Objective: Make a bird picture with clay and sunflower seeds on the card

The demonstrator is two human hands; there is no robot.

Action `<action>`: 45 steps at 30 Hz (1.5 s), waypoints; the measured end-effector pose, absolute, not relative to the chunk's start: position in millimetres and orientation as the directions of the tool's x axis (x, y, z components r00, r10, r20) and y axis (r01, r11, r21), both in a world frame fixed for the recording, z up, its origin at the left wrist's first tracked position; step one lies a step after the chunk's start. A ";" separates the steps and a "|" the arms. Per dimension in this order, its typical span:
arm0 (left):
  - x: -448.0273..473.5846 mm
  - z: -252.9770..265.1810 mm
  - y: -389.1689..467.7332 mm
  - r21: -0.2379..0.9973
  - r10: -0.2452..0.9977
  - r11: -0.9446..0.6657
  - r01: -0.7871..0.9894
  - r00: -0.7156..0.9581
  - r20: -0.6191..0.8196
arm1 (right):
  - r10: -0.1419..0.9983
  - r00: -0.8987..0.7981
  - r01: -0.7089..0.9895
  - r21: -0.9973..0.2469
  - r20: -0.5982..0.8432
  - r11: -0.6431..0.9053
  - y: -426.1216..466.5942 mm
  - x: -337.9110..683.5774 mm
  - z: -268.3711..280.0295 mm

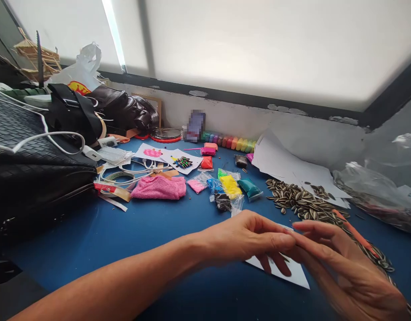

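Note:
My left hand [247, 238] reaches in from the left, its thumb and forefinger pinched together against the fingertips of my right hand [351, 269]. Whatever lies between the fingers is too small or hidden to make out. On my right hand, one upper finger stands apart while the lower ones meet the left fingertips. Below both hands, a white paper sheet [299, 278] lies on the blue table [118, 249], partly covered by them. Striped sunflower seeds [295, 200] are heaped just beyond my right hand. Small clear packets of coloured clay-like material, including a yellow packet [231, 186], lie past my left hand.
A pink cloth [158, 187] lies left of the packets. Behind it are two decorated paper sheets, one with a seed pattern [182, 162]. White papers [289, 160] and a clear plastic bag [376, 187] sit at right. A black woven bag [34, 191] fills the left edge.

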State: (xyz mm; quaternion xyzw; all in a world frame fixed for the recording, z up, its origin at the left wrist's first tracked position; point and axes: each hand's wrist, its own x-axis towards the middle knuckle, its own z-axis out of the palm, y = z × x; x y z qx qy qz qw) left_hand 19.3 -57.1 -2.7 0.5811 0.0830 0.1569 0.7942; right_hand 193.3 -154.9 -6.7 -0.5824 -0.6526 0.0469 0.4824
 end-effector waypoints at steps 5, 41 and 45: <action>22.1 -10.1 -57.5 0.953 0.442 0.269 -0.136 0.897 0.004 | 0.905 0.109 0.635 -0.730 0.410 0.255 -153.4 195.3 -8.0; 17.3 0.9 -58.8 0.937 0.241 0.349 -0.019 0.968 -0.071 | 0.930 0.112 0.759 -0.634 0.350 0.148 -154.7 202.3 -3.3; 15.5 6.2 -55.2 0.946 0.293 0.324 -0.032 0.954 -0.068 | 0.938 0.045 0.806 -0.568 0.343 0.169 -151.7 208.0 -3.3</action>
